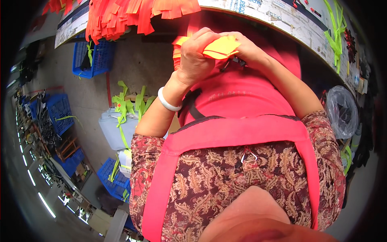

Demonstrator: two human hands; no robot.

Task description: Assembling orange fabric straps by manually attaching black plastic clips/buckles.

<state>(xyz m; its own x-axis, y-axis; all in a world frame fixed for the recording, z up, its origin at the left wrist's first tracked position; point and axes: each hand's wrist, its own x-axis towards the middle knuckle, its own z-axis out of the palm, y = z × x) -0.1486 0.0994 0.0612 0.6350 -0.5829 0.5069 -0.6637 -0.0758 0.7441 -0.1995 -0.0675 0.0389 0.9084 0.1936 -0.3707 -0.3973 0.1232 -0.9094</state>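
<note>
We see a small piece of yellow-orange fabric (221, 47), thin and flat with cut edges, held up in front of a red apron (238, 101). The left hand (195, 54) has its fingers (205, 36) curled around the piece's left end; the right hand (246, 47) pinches its right end, fingers closed on it. A white bangle (167, 103) sits on the left wrist.

Just beyond the fingers runs the tabletop (282, 20), with a heap of orange strips (133, 14) hanging over its edge and green straps (335, 32) lying to the right. Left of the fingers, on the floor, we count three blue plastic lattice crates: one (94, 58) holding dark items and a green strap, one (58, 111) farther left, one (115, 179) lower down. More green straps (129, 105) lie on pale bundles below the left hand. Right of the fingers is a clear plastic bag (342, 111).
</note>
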